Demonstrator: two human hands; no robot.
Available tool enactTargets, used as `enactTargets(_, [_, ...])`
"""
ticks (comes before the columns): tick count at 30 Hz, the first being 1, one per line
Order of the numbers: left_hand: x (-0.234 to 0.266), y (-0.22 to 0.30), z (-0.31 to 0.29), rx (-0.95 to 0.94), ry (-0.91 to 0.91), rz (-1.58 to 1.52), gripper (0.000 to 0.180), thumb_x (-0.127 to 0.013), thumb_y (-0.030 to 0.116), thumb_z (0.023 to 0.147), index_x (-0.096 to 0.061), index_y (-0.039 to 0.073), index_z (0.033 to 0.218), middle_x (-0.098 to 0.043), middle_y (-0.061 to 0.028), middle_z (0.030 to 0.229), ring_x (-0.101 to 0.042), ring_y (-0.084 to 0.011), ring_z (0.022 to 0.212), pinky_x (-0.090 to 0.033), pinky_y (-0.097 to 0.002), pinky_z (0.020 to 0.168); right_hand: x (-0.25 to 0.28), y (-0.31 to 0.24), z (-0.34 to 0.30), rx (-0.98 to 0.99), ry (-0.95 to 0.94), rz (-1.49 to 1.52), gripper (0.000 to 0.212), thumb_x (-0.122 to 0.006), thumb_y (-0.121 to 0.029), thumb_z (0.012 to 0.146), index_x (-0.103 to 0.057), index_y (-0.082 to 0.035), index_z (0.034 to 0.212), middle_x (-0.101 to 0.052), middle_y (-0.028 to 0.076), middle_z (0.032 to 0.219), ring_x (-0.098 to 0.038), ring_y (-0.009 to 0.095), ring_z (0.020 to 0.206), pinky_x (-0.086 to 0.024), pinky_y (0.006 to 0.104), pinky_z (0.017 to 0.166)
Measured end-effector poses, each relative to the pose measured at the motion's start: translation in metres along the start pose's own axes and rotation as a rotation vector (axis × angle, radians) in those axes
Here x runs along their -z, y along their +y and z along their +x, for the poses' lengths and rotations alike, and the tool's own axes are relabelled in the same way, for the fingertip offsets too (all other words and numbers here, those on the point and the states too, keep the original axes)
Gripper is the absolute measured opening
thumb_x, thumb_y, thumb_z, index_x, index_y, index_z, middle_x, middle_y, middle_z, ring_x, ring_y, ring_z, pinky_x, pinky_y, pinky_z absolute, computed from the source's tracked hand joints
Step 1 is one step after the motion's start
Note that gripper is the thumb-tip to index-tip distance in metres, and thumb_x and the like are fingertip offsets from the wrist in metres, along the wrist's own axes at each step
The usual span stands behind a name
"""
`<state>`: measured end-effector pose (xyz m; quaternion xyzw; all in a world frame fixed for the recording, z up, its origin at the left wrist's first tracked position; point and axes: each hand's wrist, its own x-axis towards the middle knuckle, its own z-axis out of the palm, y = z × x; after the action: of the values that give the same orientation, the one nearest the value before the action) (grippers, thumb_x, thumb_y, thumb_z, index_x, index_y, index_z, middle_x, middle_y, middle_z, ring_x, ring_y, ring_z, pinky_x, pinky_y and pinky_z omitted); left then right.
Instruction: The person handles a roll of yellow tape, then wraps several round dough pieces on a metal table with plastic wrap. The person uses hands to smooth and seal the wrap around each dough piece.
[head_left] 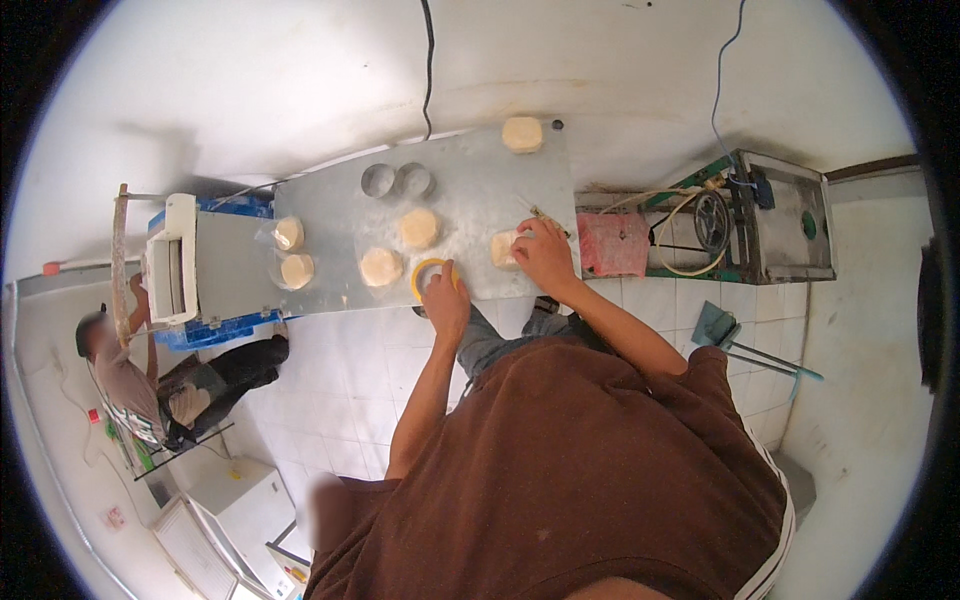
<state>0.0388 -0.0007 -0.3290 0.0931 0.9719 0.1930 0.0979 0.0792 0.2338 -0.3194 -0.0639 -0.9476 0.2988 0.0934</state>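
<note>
Yellow tape roll (416, 281) lies by the bench's (330, 205) near edge, between pale packs (420, 228); your left hand (447, 295) curls over its right side, though I cannot tell how tightly it pinches. Your right hand (543, 252) has half-bent fingers touching the right end of another pale pack (501, 251); their grip is unclear. Clear bags (297, 271) at your left hold pale rounds (289, 233). Your roll's round opening faces up.
</note>
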Motion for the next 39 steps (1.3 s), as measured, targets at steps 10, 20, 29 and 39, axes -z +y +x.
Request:
enactTargets(10, [0.035,0.039,-0.005,0.038,0.014,-0.722,0.028,-0.067,0.011,0.096,-0.064,0.006,0.122,-0.069,-0.0136,0.103,-0.067,-0.0245,0.095,-0.052,-0.0357,0.086,0.0,0.003,-0.007,0.103,0.015,-0.009,0.009,-0.072,-0.015,0.085,-0.076,-0.012,0.092,-0.063,0.007,0.123,-0.056,0.031,0.123,-0.043,0.0479,0.102])
enactTargets(20, [0.029,0.059,-0.002,0.149,-0.272,-0.998,0.012,-0.063,0.019,0.106,-0.065,0.01,0.114,-0.061,0.0024,0.08,-0.053,-0.0084,0.072,-0.04,-0.0259,0.064,0.014,0.008,-0.027,0.15,-0.146,-0.044,0.044,-0.065,-0.008,0.087,-0.069,-0.013,0.131,-0.055,0.011,0.141,-0.051,0.034,0.13,-0.045,0.0504,0.106])
enactTargets(29, [0.029,0.054,-0.003,0.077,-0.537,-0.986,0.017,-0.062,0.024,0.108,-0.063,0.012,0.119,-0.065,-0.0019,0.091,-0.062,-0.0113,0.084,-0.051,-0.0275,0.07,0.022,0.014,-0.031,0.183,-0.21,-0.004,0.057,-0.065,-0.004,0.088,-0.06,-0.015,0.144,-0.046,0.012,0.15,-0.045,0.037,0.134,-0.043,0.0516,0.11])
enactTargets(39, [0.004,0.056,0.005,-0.355,-0.504,-0.557,0.014,-0.07,0.016,0.1,-0.065,0.008,0.111,-0.034,-0.0196,0.156,-0.069,-0.0279,0.088,-0.058,-0.0381,0.081,0.014,0.022,-0.027,0.212,-0.206,0.001,0.056,-0.065,-0.002,0.084,-0.064,-0.014,0.139,-0.047,0.013,0.15,-0.044,0.039,0.134,-0.042,0.0528,0.112])
